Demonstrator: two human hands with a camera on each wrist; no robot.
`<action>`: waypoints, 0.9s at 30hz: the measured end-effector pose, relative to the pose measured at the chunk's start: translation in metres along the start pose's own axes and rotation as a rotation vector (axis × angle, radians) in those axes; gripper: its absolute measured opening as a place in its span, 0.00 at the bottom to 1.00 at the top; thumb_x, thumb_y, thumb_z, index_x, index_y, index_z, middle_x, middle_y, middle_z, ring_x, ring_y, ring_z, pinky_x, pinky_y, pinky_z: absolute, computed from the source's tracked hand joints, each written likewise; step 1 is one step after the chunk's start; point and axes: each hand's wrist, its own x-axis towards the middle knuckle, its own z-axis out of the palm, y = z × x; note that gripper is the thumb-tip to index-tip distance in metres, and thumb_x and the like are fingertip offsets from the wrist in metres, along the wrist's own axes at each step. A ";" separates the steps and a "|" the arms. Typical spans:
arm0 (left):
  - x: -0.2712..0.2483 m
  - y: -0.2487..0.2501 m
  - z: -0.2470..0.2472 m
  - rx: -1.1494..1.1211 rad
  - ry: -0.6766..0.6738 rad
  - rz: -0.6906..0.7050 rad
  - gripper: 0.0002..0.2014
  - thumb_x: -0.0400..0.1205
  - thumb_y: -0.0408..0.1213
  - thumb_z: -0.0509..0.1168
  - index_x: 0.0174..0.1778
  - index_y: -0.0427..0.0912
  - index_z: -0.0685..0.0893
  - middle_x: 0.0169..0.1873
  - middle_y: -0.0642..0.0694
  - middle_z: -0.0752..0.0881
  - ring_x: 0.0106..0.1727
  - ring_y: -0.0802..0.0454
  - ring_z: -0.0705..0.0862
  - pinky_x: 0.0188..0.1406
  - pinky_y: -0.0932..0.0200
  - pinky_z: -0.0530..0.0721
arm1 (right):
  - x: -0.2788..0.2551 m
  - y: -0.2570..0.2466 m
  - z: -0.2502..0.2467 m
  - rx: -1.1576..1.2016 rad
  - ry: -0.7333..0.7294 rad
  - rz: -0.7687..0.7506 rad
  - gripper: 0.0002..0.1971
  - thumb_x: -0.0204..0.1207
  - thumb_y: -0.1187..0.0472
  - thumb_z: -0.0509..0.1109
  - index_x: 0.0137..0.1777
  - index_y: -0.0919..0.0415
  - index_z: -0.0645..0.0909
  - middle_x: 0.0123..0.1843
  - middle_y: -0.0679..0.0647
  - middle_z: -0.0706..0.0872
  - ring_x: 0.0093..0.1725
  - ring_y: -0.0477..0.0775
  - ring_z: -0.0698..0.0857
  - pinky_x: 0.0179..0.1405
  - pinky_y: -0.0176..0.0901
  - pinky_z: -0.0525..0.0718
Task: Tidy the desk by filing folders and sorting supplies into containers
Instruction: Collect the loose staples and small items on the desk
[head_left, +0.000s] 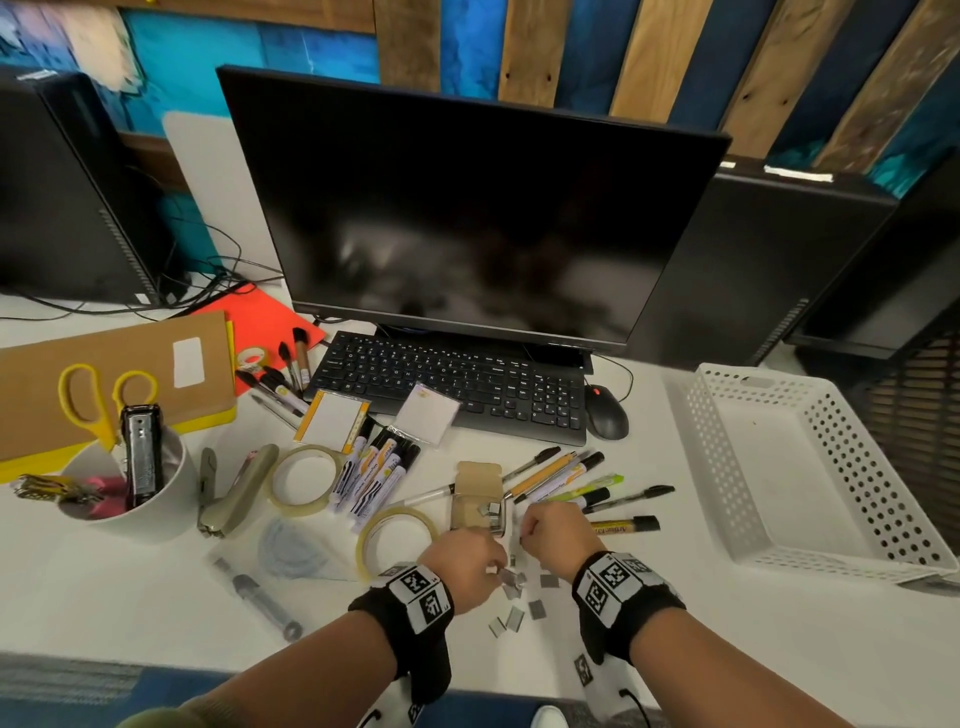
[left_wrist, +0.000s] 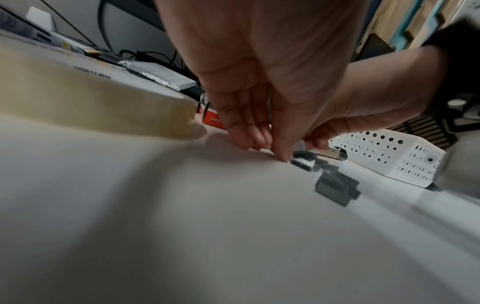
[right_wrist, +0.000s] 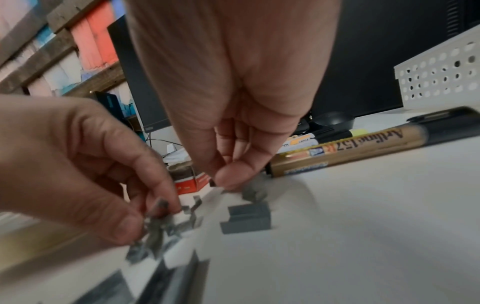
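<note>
- Clearly mid-step on sorting supplies: gathering loose staple strips (head_left: 519, 597) scattered on the white desk (head_left: 727, 649), just in front of a small opened cardboard staple box (head_left: 478, 493).
- Left hand (head_left: 465, 569): fingers curled, pinching a small bunch of staple strips between thumb and fingertips (right_wrist: 127, 226), as seen from the right wrist view.
- Right hand (head_left: 558, 538): fingers bunched and pointing down, thumb and fingertip (right_wrist: 233, 174) pressed at the desk by one grey strip (right_wrist: 254, 193); cannot tell whether that strip is actually pinched or only touched.
- Likely next: lifting the gathered strips clear without dropping any and tipping them into the little box; calls for a fine pinch, since the strips are small, thin and probably break apart easily.
- More to sort afterwards: markers and pens (head_left: 571, 478) beside the box, tape rolls (head_left: 304, 480), a stapler (head_left: 236, 491); white perforated basket (head_left: 841, 431) standing to the right; white cup (head_left: 156, 499) holding scissors to the left; brown folder (head_left: 104, 374) not yet filed.
- Hard to make out: how many strips sit in the left hand, hidden by the fingers; contents of the box, blurred; both wrist views smeared near the desk; forearms cut off at the lower edge.
</note>
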 end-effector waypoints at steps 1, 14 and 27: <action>0.000 0.000 0.000 0.004 -0.001 0.001 0.15 0.81 0.43 0.60 0.62 0.47 0.84 0.62 0.47 0.83 0.62 0.47 0.81 0.59 0.58 0.76 | 0.000 -0.002 -0.002 0.042 0.017 -0.011 0.08 0.72 0.68 0.62 0.38 0.57 0.81 0.35 0.49 0.80 0.37 0.49 0.79 0.36 0.36 0.75; -0.005 -0.010 -0.003 -0.075 0.084 0.002 0.11 0.80 0.44 0.62 0.52 0.44 0.85 0.54 0.47 0.85 0.55 0.47 0.83 0.53 0.58 0.80 | 0.007 -0.011 -0.005 0.428 0.105 -0.040 0.16 0.75 0.71 0.65 0.32 0.50 0.79 0.31 0.50 0.82 0.28 0.48 0.81 0.29 0.36 0.85; 0.006 -0.031 -0.020 -0.058 0.303 -0.114 0.12 0.80 0.42 0.59 0.50 0.48 0.87 0.51 0.44 0.84 0.55 0.44 0.78 0.54 0.53 0.78 | -0.007 0.019 -0.010 0.148 0.024 -0.034 0.11 0.74 0.69 0.62 0.38 0.62 0.87 0.38 0.52 0.87 0.36 0.51 0.85 0.37 0.35 0.82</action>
